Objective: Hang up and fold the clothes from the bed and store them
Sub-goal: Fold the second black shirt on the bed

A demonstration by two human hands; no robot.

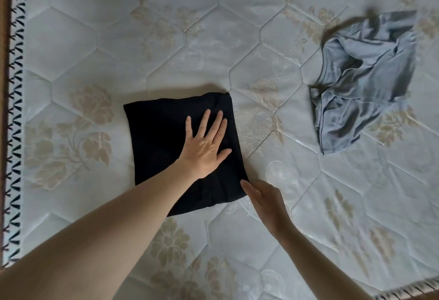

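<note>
A black garment [161, 133], folded into a flat square, lies on the mattress [118, 38] near the middle. My left hand [205, 147] presses flat on its right half, fingers straight and spread. At the square's lower right corner my right hand [263, 198] touches the edge with straight fingers. A crumpled grey-blue garment [363, 81] lies unfolded at the right, apart from both hands.
The quilted mattress with beige flower patterns fills the view. Its patterned border [14, 109] runs down the left side, with a wooden frame beyond it. Another stretch of the border [408, 291] shows at the bottom right.
</note>
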